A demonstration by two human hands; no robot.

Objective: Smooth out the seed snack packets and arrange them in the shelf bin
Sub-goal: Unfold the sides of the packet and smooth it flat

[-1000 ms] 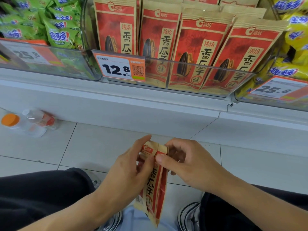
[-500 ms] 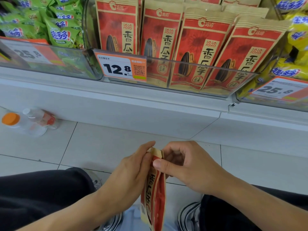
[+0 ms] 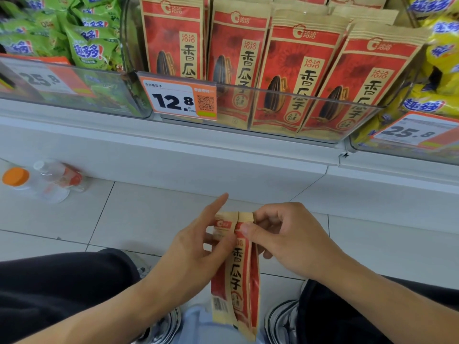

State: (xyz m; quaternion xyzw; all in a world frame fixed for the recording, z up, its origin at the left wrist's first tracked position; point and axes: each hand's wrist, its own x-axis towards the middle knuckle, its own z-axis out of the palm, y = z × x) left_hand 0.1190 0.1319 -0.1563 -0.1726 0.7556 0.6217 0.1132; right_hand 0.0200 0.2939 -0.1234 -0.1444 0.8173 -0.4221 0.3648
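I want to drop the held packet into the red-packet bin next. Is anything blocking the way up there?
Only the bin's clear front wall stands between; the held packet, pinched by the left hand and right hand, must go over it. The bin's packets already fill the front row.

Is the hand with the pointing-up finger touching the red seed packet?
Touching. The head view shows the left hand pressing its thumb against the held seed packet near the top, index finger lifted clear.

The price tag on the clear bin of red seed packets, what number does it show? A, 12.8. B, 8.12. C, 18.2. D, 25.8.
A: the orange-edged price tag clipped to the front of the bin holding the red seed packets reads 12.8 in large black digits.
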